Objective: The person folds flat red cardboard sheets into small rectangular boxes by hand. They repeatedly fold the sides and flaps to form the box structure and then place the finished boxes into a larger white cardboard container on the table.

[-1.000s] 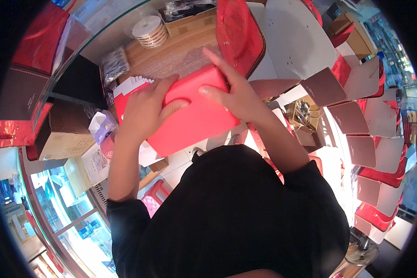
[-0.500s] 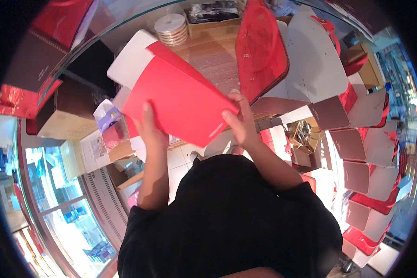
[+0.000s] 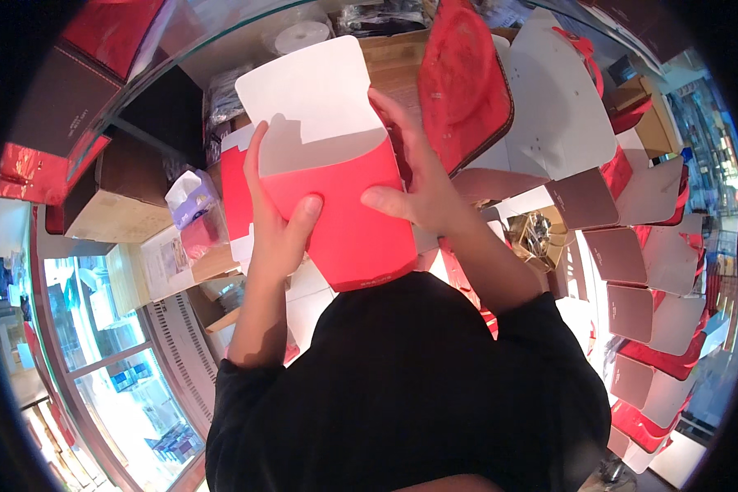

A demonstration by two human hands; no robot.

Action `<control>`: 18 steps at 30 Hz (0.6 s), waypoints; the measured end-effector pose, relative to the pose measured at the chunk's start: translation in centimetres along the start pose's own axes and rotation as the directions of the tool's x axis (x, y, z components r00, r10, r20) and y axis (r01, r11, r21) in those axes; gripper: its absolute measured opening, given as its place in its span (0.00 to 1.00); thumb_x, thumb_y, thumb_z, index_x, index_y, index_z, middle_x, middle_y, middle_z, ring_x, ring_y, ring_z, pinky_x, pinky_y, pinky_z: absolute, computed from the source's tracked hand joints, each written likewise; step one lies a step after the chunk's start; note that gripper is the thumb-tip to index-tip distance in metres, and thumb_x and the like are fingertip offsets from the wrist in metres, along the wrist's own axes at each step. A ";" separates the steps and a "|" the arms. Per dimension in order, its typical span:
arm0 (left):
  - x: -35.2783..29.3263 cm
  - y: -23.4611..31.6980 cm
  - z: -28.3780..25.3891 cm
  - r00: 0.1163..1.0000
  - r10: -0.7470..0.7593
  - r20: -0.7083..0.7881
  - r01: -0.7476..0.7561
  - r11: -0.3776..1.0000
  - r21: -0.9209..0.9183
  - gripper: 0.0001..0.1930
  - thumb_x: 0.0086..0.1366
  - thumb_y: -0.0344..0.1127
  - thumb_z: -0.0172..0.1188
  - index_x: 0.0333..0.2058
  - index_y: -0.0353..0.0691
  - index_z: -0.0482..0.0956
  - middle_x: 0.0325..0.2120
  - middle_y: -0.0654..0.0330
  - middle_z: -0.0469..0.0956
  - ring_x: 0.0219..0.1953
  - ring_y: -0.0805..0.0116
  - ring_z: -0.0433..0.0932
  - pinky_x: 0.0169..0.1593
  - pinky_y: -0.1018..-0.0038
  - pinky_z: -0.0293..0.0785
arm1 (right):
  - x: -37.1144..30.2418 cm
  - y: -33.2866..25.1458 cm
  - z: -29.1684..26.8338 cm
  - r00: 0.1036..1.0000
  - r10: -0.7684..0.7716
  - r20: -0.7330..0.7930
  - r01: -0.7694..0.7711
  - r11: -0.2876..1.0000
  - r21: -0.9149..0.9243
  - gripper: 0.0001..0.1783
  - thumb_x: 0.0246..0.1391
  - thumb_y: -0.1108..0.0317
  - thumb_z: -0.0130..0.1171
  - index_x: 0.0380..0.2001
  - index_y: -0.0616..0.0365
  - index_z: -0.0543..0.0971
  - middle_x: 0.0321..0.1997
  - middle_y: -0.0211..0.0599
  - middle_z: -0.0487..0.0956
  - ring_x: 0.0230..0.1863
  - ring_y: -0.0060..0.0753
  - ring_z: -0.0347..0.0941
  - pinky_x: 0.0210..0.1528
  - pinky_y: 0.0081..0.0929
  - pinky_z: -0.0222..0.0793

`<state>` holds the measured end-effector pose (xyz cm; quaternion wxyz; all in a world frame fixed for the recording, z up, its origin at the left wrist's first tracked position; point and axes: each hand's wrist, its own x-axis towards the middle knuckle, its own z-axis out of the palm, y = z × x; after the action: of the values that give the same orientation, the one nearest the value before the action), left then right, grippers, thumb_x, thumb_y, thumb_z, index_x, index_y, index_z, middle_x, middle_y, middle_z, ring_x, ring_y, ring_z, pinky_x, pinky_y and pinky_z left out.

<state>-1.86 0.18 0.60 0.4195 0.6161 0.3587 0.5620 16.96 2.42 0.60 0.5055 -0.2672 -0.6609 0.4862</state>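
A red cardboard box (image 3: 353, 217) with a white inside is held up before my body, its mouth open and its white lid flap (image 3: 312, 86) standing away from me. My left hand (image 3: 283, 217) grips the left side, thumb on the red front and fingers along the edge. On the right side, my right hand (image 3: 410, 176) holds it with the thumb on the front and the fingers round the back edge. Past my left hand lies a flat red and white box blank (image 3: 236, 193), partly hidden by that hand.
A red gift bag (image 3: 463, 90) stands at the back beside large white-lined flaps (image 3: 558, 98). Down the right side run several brown-flapped boxes (image 3: 615, 254). At left are a purple tissue pack (image 3: 190, 201) and a brown carton (image 3: 119, 197). A ribbon spool (image 3: 301, 38) sits behind.
The flat-looking red box has been squeezed open and turned so its mouth faces up. Both hands have shifted to its two sides, and the right hand has moved up.
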 end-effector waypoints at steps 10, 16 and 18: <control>0.0 -0.6 -0.9 0.998 0.060 0.024 -0.063 0.987 0.149 0.39 0.53 0.47 0.59 0.58 0.34 0.54 0.54 0.49 0.59 0.56 0.59 0.62 0.57 0.65 0.61 | -0.4 -0.3 -0.5 0.995 -0.095 -0.020 0.096 0.995 0.040 0.53 0.33 0.61 0.73 0.62 0.53 0.53 0.59 0.39 0.60 0.60 0.36 0.58 0.61 0.37 0.56; -0.2 -1.1 -0.9 0.992 0.114 0.057 -0.122 0.978 0.167 0.42 0.54 0.60 0.57 0.56 0.30 0.57 0.54 0.50 0.59 0.56 0.59 0.62 0.57 0.65 0.60 | -0.1 0.5 -2.5 0.986 -0.147 0.080 0.131 0.975 0.178 0.45 0.42 0.54 0.67 0.61 0.54 0.58 0.59 0.37 0.61 0.59 0.32 0.59 0.60 0.33 0.56; -0.1 -1.2 -0.8 0.991 0.127 0.045 -0.132 0.980 0.151 0.42 0.53 0.59 0.58 0.55 0.31 0.58 0.53 0.49 0.60 0.56 0.58 0.62 0.57 0.65 0.60 | 0.0 0.3 -3.0 0.987 -0.133 0.095 0.110 0.971 0.213 0.39 0.48 0.53 0.61 0.61 0.54 0.60 0.59 0.37 0.62 0.58 0.30 0.60 0.60 0.32 0.56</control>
<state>-2.63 0.61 -0.50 0.3395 0.6783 0.3526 0.5480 19.66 3.67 0.43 0.5226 -0.1452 -0.6482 0.5345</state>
